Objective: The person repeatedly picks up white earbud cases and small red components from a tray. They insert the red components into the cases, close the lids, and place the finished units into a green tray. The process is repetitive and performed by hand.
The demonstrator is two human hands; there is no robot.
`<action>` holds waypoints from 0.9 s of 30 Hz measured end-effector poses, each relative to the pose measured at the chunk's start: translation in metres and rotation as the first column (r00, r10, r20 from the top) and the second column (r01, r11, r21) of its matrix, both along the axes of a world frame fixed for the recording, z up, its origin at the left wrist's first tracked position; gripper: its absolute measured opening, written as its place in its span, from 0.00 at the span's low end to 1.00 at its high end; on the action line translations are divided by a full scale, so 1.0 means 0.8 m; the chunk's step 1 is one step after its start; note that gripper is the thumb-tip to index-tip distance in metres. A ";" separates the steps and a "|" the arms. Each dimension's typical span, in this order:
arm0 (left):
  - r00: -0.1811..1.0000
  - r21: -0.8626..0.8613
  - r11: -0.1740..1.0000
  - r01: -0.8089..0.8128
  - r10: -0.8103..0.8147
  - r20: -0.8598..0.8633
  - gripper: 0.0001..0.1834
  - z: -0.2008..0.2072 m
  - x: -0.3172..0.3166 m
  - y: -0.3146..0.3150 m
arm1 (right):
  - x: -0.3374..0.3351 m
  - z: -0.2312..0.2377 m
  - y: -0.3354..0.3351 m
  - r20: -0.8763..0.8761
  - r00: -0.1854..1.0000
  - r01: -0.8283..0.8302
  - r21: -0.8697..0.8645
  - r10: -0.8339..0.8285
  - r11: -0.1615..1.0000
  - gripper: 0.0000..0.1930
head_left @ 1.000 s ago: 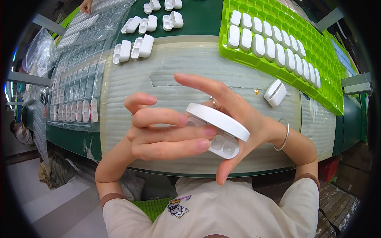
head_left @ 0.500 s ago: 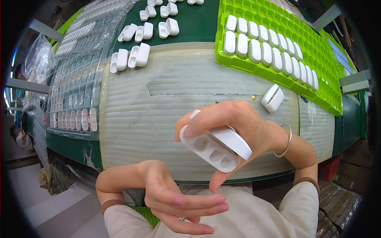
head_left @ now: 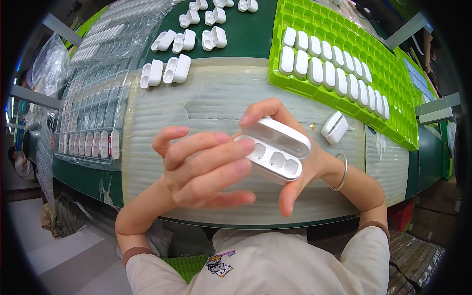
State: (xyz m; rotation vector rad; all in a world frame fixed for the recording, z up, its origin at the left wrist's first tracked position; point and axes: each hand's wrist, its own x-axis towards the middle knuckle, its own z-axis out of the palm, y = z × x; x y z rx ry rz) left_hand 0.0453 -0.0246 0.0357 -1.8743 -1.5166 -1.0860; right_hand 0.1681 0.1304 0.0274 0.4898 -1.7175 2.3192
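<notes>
An earbud charging case point(head_left: 276, 160), white with its lid swung up, is gripped in my right hand point(head_left: 314, 156). The empty wells inside it face up toward me. My left hand point(head_left: 200, 173) is open, its fingers spread at the case's left end. Two fingertips overlap that end, and I cannot tell whether they touch it. Beyond my right wrist another white case point(head_left: 335, 128) lies on the pale padded mat point(head_left: 216, 108), its lid partly raised.
Rows of white cases with lids down fill part of a bright green tray point(head_left: 339, 29) at the far right. Several opened cases point(head_left: 176, 69) stand at the far left. Clear plastic trays point(head_left: 93, 93) hold white pieces along the left side. A small gold-coloured bit point(head_left: 312, 127) lies on the mat.
My left hand has risen from near my lap to the case. My right hand has turned the case, so its lid is wider open and its wells face up more.
</notes>
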 end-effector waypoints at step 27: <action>0.964 0.449 0.873 0.190 -0.253 0.084 0.20 -0.008 -0.027 -0.002 | 0.014 0.031 -0.015 0.316 0.860 -0.340 -0.233 0.402 0.911 0.53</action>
